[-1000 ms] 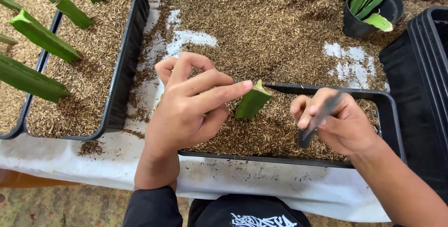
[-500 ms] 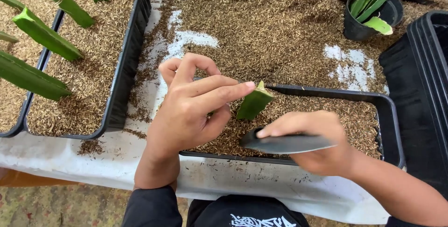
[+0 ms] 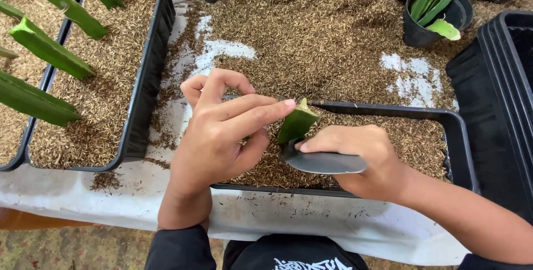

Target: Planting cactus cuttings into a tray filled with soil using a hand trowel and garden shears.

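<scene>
Nearby, planted tray (image 3: 145, 87), potted cuttings (image 3: 436, 12), left hand (image 3: 219, 134) pinching cutting (image 3: 297, 123), right hand (image 3: 361, 159) gripping trowel (image 3: 325, 163).

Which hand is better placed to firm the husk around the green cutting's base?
Right, probably. The right hand already holds the dark flat tool against the base of the green cutting in the black tray. The left hand is busy pinching the cutting upright.

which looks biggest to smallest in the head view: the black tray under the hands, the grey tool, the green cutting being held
1. black tray
2. grey tool
3. green cutting, though it is close in size to the tool
</scene>
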